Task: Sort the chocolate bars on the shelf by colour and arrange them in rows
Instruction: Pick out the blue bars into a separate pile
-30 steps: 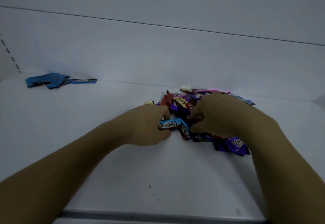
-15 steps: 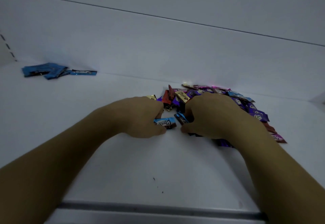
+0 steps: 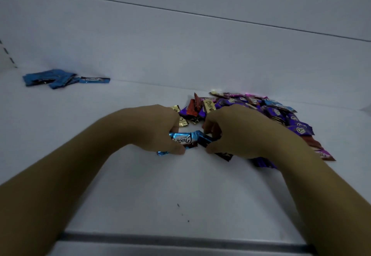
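A: Both hands are down on the flat white shelf (image 3: 140, 185), at the near edge of the mixed heap of foil-wrapped chocolate bars (image 3: 281, 113).

B: The left hand (image 3: 158, 129) has its fingers curled round a shiny light-blue foil bar (image 3: 184, 140). White "Choco" lettering faces up, with a brown patch at one end. A second light-blue tip pokes out below that thumb.

A: And the right hand (image 3: 241, 133)?

B: Thumb and fingers pinch a dark-blue foil bar (image 3: 206, 140), which touches the light-blue one end to end, between the two hands. A dark brown wrapper (image 3: 224, 155) lies under the palm.

A: What about the heap itself?

B: It's mostly purple wrappers (image 3: 299, 129), spreading off to the right. There are gold wrappers (image 3: 208, 105) and a red wrapper (image 3: 192, 109) just beyond the knuckles, with pink and pale blue along the back wall.

A: Far back left, well apart from all that, there's a cluster of blue bars (image 3: 54, 78). They lie overlapping against the wall, and the rightmost one lies flat along it.

B: The grey front lip (image 3: 180, 243) of the shelf runs across the bottom.
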Tool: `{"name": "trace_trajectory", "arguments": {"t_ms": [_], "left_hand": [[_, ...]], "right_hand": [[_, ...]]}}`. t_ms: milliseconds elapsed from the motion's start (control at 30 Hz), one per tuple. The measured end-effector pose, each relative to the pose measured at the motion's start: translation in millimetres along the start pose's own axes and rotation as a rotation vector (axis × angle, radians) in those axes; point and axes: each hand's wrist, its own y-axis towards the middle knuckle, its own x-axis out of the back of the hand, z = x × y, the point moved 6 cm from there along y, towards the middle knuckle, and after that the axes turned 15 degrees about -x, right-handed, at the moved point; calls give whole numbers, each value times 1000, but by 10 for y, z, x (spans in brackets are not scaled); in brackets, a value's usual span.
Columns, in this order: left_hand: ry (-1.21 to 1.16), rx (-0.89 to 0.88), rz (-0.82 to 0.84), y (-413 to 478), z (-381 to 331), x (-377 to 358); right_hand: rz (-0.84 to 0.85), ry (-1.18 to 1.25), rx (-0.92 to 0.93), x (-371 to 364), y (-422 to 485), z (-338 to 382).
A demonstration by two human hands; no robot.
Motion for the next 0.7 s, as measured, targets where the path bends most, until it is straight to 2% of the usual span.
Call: {"name": "trace_trajectory", "arguments": {"t_ms": [233, 533, 700], "left_hand": [[-110, -35, -50, -11, 62, 35], [-205, -89, -250, 22, -75, 82], [-166, -68, -324, -166, 57, 108]], "right_hand": [[50, 35, 19, -36, 16, -41], [156, 53, 105, -144, 39, 51], [78, 162, 98, -58, 31, 51]]}}
